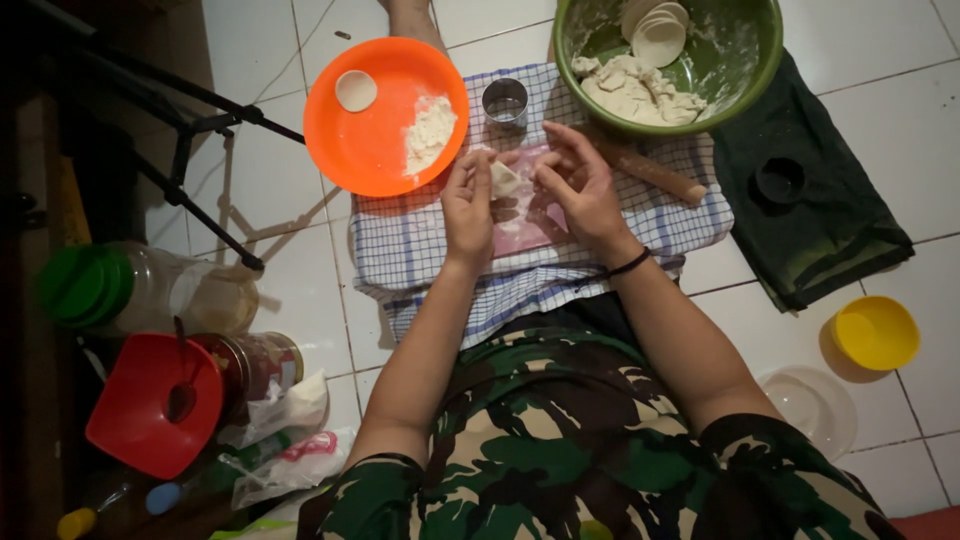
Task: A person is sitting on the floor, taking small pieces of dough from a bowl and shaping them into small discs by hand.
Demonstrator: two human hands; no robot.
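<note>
We are seeing both hands meeting over a pink mat [525, 225] on a checked cloth [420, 250] spread on the tiled floor. The left hand [468, 205] and right hand [580, 185] are pinching a small piece of dough [504, 180] between them, fingers [556, 140] curled around it, grasping it at its edges. We are judging the dough soft, light and a bit sticky, easily torn, so best held by light fingertip pinches at the rim. Just beyond the fingers a metal ring cutter [505, 100] is standing; to their left an orange plate [370, 140] is holding filling and one disc; beyond and to the right a green bowl [745, 60] is holding more dough, with a rolling pin [650, 172] beside it. The fold itself is hidden by the fingers; the clutter at far left is dim.
</note>
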